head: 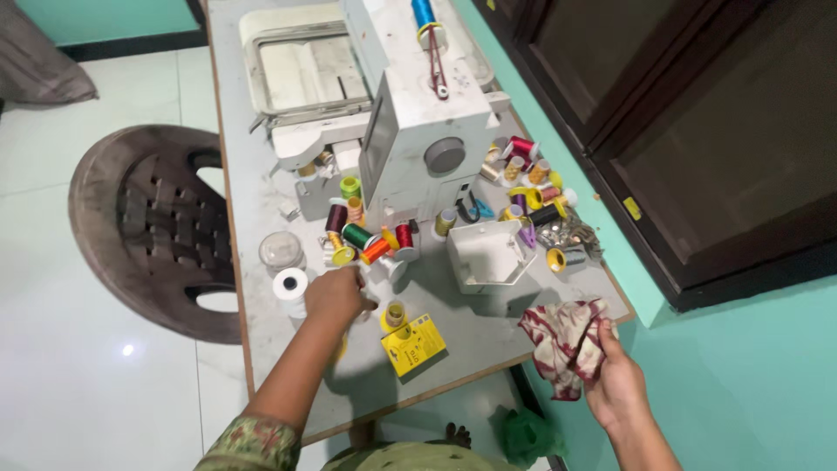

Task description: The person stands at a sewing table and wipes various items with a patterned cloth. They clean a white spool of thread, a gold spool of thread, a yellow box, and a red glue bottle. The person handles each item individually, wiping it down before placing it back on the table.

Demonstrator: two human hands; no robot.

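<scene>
Thread spools (370,244) crowd left hand (336,295); sewing machine (410,105) behind.

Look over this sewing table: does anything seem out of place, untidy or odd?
Yes. Thread spools lie tipped and scattered on both sides of the white sewing machine rather than standing in order. A yellow card sits askew near the table edge. The right hand holds a crumpled red-and-white cloth.
</scene>
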